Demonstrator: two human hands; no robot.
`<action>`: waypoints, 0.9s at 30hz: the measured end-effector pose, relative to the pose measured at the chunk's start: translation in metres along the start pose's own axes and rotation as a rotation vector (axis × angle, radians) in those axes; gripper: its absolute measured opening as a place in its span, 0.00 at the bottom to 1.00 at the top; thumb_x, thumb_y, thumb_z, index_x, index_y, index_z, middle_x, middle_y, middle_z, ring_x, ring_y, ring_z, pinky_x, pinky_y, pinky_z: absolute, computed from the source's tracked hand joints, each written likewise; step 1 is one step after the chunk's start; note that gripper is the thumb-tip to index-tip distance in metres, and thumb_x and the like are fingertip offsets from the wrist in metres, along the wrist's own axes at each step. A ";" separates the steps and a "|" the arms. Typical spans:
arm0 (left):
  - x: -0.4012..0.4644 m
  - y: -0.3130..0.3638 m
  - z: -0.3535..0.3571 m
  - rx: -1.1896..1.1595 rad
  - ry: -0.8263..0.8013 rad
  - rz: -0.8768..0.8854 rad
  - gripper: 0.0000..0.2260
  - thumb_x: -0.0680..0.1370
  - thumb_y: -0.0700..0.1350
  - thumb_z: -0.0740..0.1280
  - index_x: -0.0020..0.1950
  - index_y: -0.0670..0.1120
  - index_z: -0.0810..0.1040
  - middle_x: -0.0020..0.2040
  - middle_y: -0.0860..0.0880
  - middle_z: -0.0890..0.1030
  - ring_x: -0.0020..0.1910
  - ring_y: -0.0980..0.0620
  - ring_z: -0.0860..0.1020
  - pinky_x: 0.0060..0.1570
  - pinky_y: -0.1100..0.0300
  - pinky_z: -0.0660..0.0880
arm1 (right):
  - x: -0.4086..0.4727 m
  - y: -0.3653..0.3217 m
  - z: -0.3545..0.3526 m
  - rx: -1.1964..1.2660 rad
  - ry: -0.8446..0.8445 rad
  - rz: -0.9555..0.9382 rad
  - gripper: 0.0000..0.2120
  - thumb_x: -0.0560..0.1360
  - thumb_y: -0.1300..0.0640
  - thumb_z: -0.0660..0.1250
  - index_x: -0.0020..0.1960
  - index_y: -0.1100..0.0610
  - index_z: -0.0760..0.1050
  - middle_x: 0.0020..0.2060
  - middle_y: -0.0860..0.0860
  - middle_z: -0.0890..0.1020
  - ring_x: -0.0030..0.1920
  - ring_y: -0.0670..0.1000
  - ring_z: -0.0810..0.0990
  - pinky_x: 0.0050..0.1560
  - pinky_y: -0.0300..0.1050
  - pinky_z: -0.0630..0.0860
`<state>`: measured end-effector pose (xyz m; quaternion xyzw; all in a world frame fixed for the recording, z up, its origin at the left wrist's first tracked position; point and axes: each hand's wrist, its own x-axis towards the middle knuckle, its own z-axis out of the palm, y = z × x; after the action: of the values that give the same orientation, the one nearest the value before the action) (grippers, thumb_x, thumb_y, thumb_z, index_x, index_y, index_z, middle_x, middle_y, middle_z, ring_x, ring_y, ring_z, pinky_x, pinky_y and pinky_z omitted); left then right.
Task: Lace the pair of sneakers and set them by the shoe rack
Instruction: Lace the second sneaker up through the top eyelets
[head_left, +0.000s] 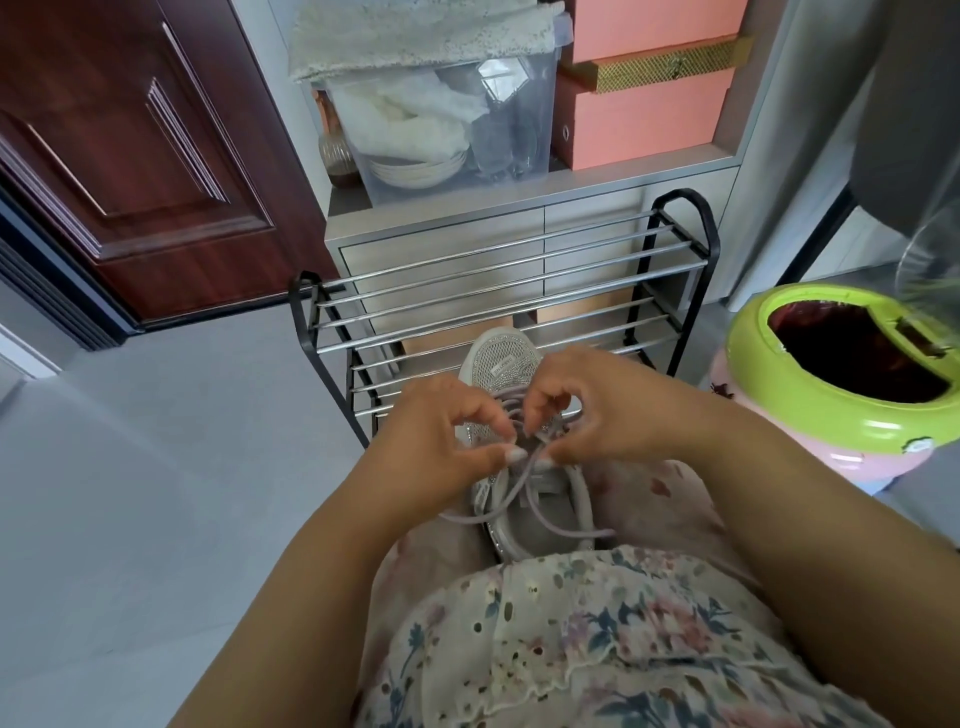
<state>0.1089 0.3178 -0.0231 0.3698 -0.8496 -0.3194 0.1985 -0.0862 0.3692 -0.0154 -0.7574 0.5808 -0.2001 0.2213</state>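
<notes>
The sneaker (506, 374) rests on the person's lap, toe toward the rack (498, 291), with the lace (524, 493) crossed over its tongue. The step looks like tying the bow: keep both loops taut and even, and draw them apart together. The left hand (441, 441) and right hand (597, 415) meet over the knot, fingers curled, each pinching lace. The second sneaker is not visible.
</notes>
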 end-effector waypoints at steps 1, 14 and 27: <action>0.000 -0.002 -0.001 0.002 0.006 -0.002 0.06 0.68 0.49 0.77 0.40 0.57 0.82 0.44 0.57 0.78 0.47 0.62 0.74 0.48 0.63 0.71 | -0.002 0.001 -0.002 0.011 -0.005 0.018 0.11 0.65 0.53 0.77 0.45 0.48 0.79 0.44 0.41 0.77 0.46 0.39 0.73 0.46 0.34 0.70; -0.007 0.002 0.007 -0.062 0.072 -0.135 0.07 0.70 0.42 0.74 0.42 0.53 0.80 0.38 0.56 0.80 0.35 0.63 0.75 0.35 0.70 0.71 | 0.001 -0.007 0.012 -0.110 0.028 0.036 0.08 0.69 0.49 0.72 0.45 0.51 0.82 0.43 0.47 0.75 0.46 0.46 0.73 0.47 0.43 0.71; -0.010 0.003 0.008 -0.169 0.139 -0.253 0.05 0.68 0.40 0.74 0.36 0.48 0.80 0.31 0.53 0.81 0.28 0.62 0.75 0.30 0.68 0.73 | -0.008 0.002 -0.001 0.426 -0.028 -0.009 0.04 0.62 0.60 0.72 0.34 0.51 0.79 0.36 0.44 0.74 0.38 0.51 0.73 0.42 0.44 0.70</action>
<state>0.1091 0.3298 -0.0275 0.4769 -0.7506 -0.3857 0.2456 -0.0904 0.3760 -0.0157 -0.6988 0.5189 -0.3089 0.3835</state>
